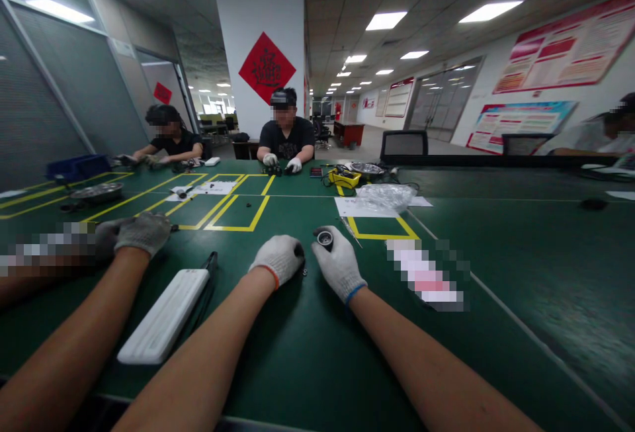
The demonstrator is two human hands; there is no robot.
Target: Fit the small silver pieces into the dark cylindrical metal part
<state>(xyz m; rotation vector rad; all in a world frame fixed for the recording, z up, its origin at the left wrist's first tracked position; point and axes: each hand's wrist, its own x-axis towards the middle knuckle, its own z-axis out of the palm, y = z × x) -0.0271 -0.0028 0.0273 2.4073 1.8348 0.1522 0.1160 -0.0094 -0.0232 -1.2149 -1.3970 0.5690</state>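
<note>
R hand (340, 261), gloved, fingers wrapped round small metal cylinder (325, 239), held upright just above green table (317, 346). L hand (278, 258) fisted beside it; can't tell if holding anything. White case (165, 316) lies left.

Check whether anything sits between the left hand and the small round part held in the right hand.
Nothing visible does. The left hand rests on the green table right beside the right hand, which holds the small round part; only bare table lies between them.

A long hall is lit by ceiling light panels (385, 20), a red diamond sign (266, 67) is hung on a white pillar (238, 15), and posters (570, 48) are mounted along the right wall.
</note>
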